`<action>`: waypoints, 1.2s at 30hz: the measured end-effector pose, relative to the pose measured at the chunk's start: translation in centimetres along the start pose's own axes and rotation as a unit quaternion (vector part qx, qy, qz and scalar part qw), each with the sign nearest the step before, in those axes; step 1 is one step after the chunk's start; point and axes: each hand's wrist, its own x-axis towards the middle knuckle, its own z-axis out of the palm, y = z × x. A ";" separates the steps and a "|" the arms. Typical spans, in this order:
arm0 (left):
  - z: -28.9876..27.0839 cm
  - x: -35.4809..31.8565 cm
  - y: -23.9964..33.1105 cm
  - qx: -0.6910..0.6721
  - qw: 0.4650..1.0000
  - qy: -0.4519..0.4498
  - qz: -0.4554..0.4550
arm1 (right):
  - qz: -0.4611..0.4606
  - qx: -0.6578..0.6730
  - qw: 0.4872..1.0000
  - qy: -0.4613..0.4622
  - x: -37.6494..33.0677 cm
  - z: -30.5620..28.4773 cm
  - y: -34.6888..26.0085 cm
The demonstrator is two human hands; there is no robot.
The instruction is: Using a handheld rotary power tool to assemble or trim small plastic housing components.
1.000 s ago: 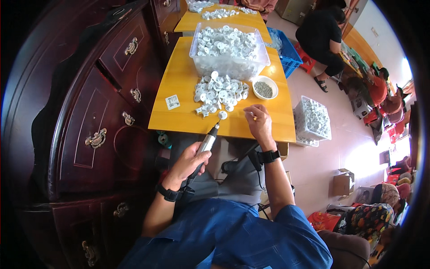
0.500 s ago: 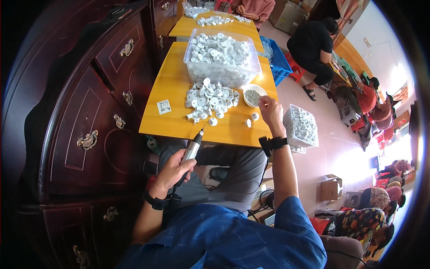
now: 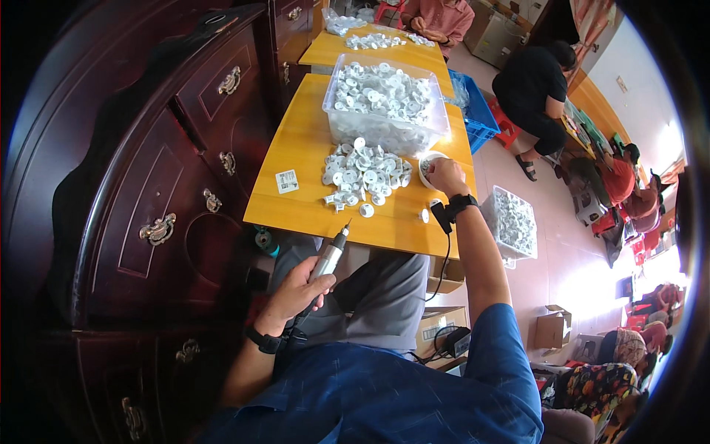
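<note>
My left hand (image 3: 299, 294) is wrapped round a silver-and-black electric screwdriver (image 3: 330, 256), its thin bit pointing up toward the table's near edge. At the small white bowl (image 3: 424, 158), my right hand (image 3: 448, 176) has its fingers curled down into the opening. Small metal pieces, probably screws, lie in that bowl; what the fingertips pinch is hidden. Left of the bowl spreads a heap of small round white plastic parts (image 3: 364, 174). One white part (image 3: 366, 211) sits just in front of the heap, and another (image 3: 424, 215) lies near my right wrist.
A clear bin (image 3: 351, 122) full of white parts stands behind the heap on the yellow table (image 3: 274, 212). A white label (image 3: 286, 181) lies at left. Right of the table are a second filled bin (image 3: 515, 250) and a blue crate (image 3: 482, 122). Dark drawers (image 3: 140, 251) flank my left. Other people sit around.
My right hand has moved from above the bowl's near edge down into it. The left hand still holds the screwdriver, and the whole view has shifted slightly.
</note>
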 end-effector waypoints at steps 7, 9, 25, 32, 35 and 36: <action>-0.5 0.2 -0.2 0.001 1.000 0.013 -0.003 | 0.010 0.028 0.999 -0.013 -0.6 -1.4 -0.4; -0.5 0.4 -0.2 -0.003 1.000 0.013 0.001 | 0.020 0.037 0.999 -0.026 -0.7 -1.4 -0.2; 0.6 1.1 -0.5 0.011 1.000 0.007 0.005 | -0.004 0.594 0.802 0.060 -9.2 -3.3 -2.7; 1.4 1.0 -0.3 0.013 0.999 -0.023 0.043 | -0.006 0.767 0.632 -0.108 -15.4 1.6 -7.4; 1.5 0.7 -0.2 0.026 0.998 -0.023 0.054 | 0.027 0.814 0.560 -0.156 -16.6 2.6 -9.1; 1.5 0.6 -0.1 0.037 0.998 -0.020 0.056 | 0.031 0.826 0.536 -0.173 -16.8 2.9 -9.3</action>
